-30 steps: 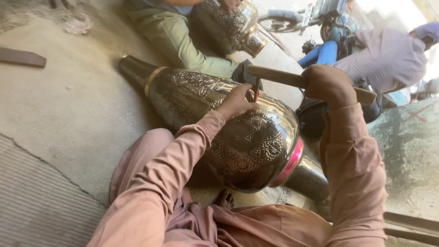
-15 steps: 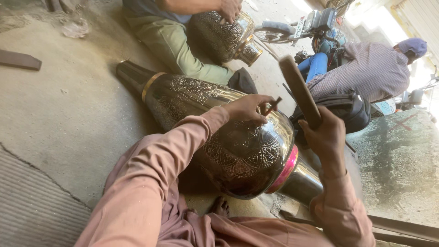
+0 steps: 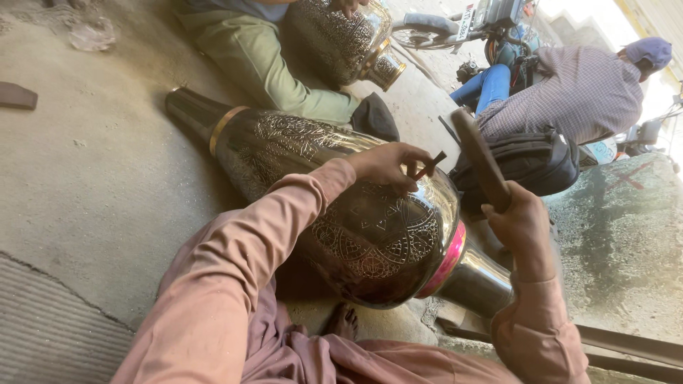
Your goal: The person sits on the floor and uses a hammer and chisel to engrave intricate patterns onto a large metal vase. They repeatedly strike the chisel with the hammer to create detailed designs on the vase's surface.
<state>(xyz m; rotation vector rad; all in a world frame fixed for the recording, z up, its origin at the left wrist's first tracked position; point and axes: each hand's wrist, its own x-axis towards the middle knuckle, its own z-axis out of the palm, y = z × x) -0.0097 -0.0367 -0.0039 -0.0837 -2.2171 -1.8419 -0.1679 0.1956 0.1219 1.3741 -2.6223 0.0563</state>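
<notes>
A large dark engraved metal vase (image 3: 356, 220) with a gold band and a pink band lies on its side across my lap. My left hand (image 3: 388, 166) rests on its belly and pinches a small chisel (image 3: 429, 166) against the surface. My right hand (image 3: 523, 227) grips a wooden mallet (image 3: 480, 160), raised to the right of the vase, clear of the chisel.
Another person in green trousers (image 3: 263, 60) sits behind with a second engraved vase (image 3: 341, 35). A person in a checked shirt (image 3: 576, 92) sits at the right by a black bag (image 3: 530, 163) and a motorbike (image 3: 469, 25). Bare concrete floor (image 3: 92, 163) lies at the left.
The mallet, down on the chisel a second ago, has swung up and back to the right. The left hand and chisel have stayed on the vase.
</notes>
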